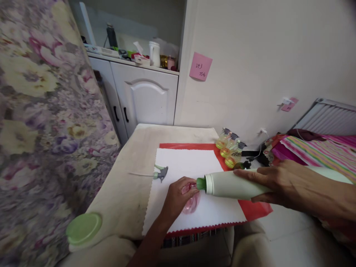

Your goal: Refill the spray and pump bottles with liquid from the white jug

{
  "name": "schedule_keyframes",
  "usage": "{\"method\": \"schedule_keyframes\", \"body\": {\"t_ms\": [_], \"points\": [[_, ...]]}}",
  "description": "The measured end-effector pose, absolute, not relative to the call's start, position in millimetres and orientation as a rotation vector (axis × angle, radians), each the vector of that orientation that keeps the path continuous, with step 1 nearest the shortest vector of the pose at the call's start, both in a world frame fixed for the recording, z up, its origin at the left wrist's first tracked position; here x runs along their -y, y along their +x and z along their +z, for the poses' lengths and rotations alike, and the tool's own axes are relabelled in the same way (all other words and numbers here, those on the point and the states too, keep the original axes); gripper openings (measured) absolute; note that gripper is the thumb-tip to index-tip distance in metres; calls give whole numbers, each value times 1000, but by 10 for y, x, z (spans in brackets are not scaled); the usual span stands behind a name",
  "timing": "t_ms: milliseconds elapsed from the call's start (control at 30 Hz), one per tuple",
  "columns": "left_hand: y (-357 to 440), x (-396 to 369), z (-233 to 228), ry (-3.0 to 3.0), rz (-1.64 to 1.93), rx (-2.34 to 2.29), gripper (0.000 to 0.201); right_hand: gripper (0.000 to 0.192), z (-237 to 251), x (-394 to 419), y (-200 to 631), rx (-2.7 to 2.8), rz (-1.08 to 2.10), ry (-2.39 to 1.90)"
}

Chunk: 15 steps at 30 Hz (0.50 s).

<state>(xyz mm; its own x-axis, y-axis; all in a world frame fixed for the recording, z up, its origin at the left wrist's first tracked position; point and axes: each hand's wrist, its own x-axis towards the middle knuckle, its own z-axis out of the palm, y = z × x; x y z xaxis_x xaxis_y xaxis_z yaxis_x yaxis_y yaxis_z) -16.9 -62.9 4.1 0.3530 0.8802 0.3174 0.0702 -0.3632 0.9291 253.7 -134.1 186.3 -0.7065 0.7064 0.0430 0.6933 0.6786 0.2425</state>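
My left hand (pixel 182 191) is closed around the neck of a clear pink bottle (pixel 191 204), which stands on a white sheet with a scalloped edge (pixel 186 163). My right hand (pixel 274 181) grips a long pale green bottle (pixel 236 184), tipped almost level with its open threaded mouth towards the pink bottle. Between the two mouths shows a green piece (pixel 200 184); I cannot tell whether it is a spout or a funnel. Fingers hide the pink bottle's opening. Left of that hand, a grey-green spray trigger head (pixel 160 173) with a thin tube lies across the sheet's edge.
Several spray bottles with yellow liquid (pixel 230 161) stand at the table's back right corner. Red material (pixel 256 210) lies under the white sheet. A round green lid (pixel 84 228) is at the front left. Floral cloth (pixel 55 111) hangs on the left; a bed (pixel 319 148) stands right.
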Motion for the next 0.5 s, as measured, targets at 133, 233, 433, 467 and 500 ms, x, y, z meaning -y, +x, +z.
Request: {"method": "schedule_keyframes", "body": {"t_ms": [133, 233, 433, 467, 500], "points": [[-169, 626, 28, 1709, 1122, -844, 13, 59, 1874, 1352, 2518, -2772, 368, 1198], [-168, 628, 34, 1703, 1122, -842, 13, 59, 1917, 1372, 2468, -2737, 386, 1201], [-170, 627, 42, 1693, 1124, -845, 13, 55, 2011, 1425, 2383, -2684, 347, 1242], [-169, 626, 39, 1691, 1129, -847, 13, 55, 2006, 1426, 2391, -2690, 354, 1239], [-168, 625, 36, 1690, 1132, -849, 13, 56, 1993, 1423, 2404, -2692, 363, 1238]]}}
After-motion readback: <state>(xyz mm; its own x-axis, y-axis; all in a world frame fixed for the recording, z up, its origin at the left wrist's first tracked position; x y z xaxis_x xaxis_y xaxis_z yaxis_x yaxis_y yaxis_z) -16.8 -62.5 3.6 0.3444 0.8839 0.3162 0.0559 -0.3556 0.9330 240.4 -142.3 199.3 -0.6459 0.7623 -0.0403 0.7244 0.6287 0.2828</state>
